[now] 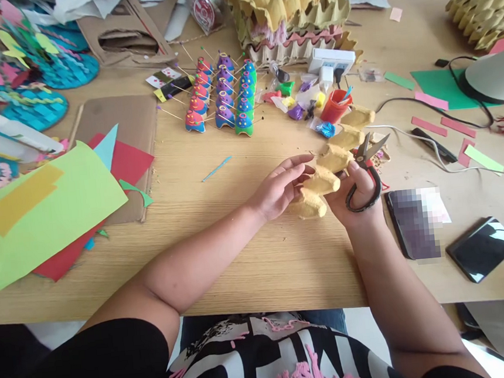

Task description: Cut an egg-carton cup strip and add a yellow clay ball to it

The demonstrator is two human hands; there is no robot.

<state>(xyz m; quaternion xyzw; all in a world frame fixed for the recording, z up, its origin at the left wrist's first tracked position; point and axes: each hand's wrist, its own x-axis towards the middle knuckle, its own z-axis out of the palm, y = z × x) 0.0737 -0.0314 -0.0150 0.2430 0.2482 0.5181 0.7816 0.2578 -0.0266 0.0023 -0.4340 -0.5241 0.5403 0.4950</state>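
A yellow strip of egg-carton cups (pixel 334 159) runs between my two hands above the table. My left hand (pixel 281 189) is at its near left side, fingers curled against the cups. On the strip's right side, my right hand (pixel 358 194) holds the scissors (pixel 372 181) with red and black handles, their blades spread apart and pointing away from me. Some of the right fingers pass behind the strip and are hidden. Farther off stand three painted caterpillar-like strips: a red and blue one (pixel 199 99), a purple one (pixel 225 94) and a green one (pixel 245 98).
Stacked egg trays (pixel 289 3) stand at the back. Coloured paper (pixel 54 200) lies left on cardboard (pixel 140 122). A red cup (pixel 335 106), small clay packets and a white power strip (pixel 331 59) are beyond my hands. Phones (pixel 482 248) and cables lie right.
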